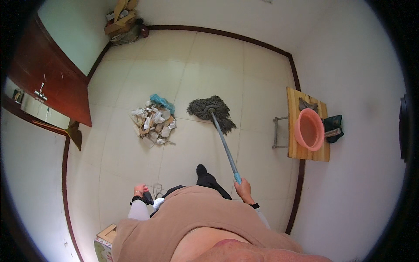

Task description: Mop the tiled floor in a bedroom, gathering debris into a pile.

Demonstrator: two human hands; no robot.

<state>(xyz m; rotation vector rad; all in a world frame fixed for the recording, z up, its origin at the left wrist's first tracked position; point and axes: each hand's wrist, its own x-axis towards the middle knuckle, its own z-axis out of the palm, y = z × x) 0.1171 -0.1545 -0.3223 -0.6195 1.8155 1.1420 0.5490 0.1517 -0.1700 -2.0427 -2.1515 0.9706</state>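
My right hand (243, 191) grips the light-blue end of a grey mop handle near my waist. The string mop (212, 109) rests its dark grey, spread strands on the pale tiled floor ahead of me. Left of the mop head, and apart from it, lies a heap of litter (154, 122): crumpled paper, cardboard scraps and plastic, with a blue plastic bag (162, 102) at its far edge. My left hand (141, 189) hangs at my left side, fingers partly hidden. A dark object (148, 198) sits beside that wrist; whether I hold it is unclear.
At right, a wooden-topped table (293, 114) with metal legs bears a pink basin (309, 129) and a dark cloth (307, 104). A red-brown door (55, 75) stands ajar at left, near a broom (74, 135). Cardboard (121, 24) fills the far corner. A box (104, 244) stands behind my left.
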